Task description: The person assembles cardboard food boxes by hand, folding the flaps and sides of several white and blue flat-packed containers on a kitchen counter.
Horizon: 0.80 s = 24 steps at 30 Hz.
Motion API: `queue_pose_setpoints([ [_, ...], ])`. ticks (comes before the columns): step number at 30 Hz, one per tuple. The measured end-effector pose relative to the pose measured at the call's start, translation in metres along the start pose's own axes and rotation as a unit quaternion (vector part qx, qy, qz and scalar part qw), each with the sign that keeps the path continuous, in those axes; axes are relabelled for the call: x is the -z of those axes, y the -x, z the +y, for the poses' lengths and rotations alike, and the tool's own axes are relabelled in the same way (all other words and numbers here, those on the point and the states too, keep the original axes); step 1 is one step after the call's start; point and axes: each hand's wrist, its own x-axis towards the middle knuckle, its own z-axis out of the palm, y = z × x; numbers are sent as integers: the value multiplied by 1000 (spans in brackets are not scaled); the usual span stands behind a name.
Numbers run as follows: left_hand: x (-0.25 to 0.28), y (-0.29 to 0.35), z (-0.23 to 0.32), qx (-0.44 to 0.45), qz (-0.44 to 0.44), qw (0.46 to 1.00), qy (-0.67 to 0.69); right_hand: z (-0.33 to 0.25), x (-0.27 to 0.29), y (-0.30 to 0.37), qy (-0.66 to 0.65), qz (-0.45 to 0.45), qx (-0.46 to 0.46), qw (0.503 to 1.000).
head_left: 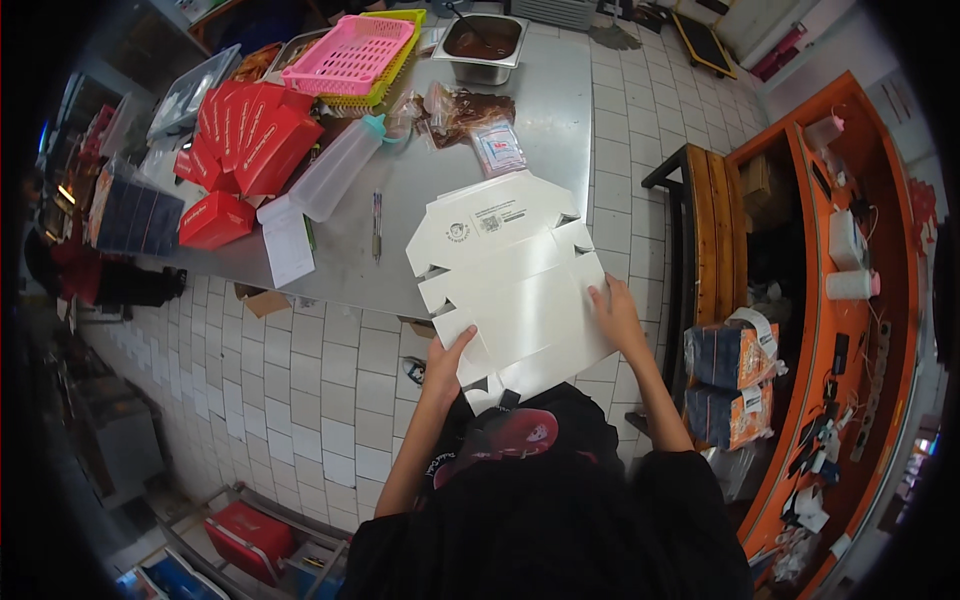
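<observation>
A flat, unfolded white cardboard box blank (515,300) lies between my hands, its far part over the corner of the metal table (350,270). My left hand (447,362) grips its left edge, thumb on top and the other fingers hidden beneath. On the right edge, my right hand (615,315) holds it the same way. Notched flaps run along both sides, and the far flap carries a small dark print. Just beyond the blank lies a small white packet (498,148), beside a crumpled clear bag with brown contents (465,115).
Red boxes (255,135), a notepad (288,243), a pen (377,225) and a long translucent bottle (335,170) occupy the table's left. Farther back stand a pink basket (350,55) and a steel pan of brown sauce (483,45). Orange shelving (815,270) and a wooden bench (715,235) border the right.
</observation>
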Motion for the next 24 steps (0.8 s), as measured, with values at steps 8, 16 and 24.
queue_pose_setpoints([
  [8,-10,22,37,-70,-41,991,-109,-24,41,1,-136,-42,-89,986],
  [16,-7,55,69,-89,-92,985,-111,-31,81,5,-378,-218,8,900],
  [24,-20,49,74,-261,-42,921,-287,-35,65,-6,-320,-102,103,936],
])
